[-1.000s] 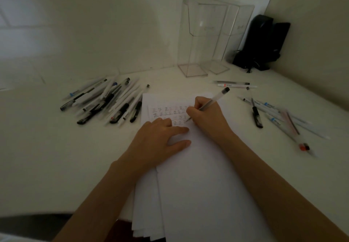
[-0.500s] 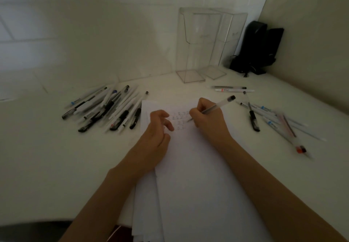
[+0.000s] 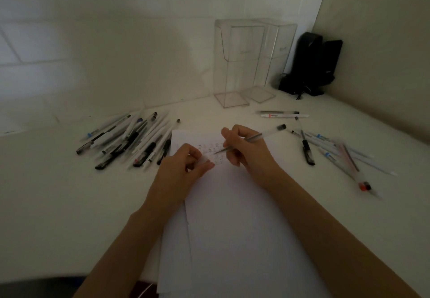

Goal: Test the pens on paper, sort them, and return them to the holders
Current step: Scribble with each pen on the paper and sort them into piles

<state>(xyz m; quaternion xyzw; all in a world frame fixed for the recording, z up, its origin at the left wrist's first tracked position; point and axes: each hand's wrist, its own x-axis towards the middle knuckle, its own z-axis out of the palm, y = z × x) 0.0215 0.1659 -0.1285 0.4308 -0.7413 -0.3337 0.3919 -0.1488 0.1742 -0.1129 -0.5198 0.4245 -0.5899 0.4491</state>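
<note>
My right hand (image 3: pixel 249 151) grips a clear pen (image 3: pixel 256 137) with a black end, its tip just over the handwritten marks at the top of the white paper (image 3: pixel 232 216). Just left of the tip, my left hand (image 3: pixel 181 172) hovers with curled fingers that pinch a small, blurred clear piece that looks like a pen cap (image 3: pixel 207 160). A heap of several pens (image 3: pixel 130 141) lies left of the paper. Another group of several pens (image 3: pixel 325 146) lies to the right. Two clear holders (image 3: pixel 239 65) stand at the back against the wall.
A black device (image 3: pixel 311 65) with a cable sits in the back right corner. Two pens (image 3: pixel 281 114) lie side by side in front of the holders. The paper is a stack reaching the table's near edge. Walls close off the back and right.
My left hand lifted off the paper, curled its fingers and moved toward the pen tip. My right hand stopped writing and tilted the pen flatter.
</note>
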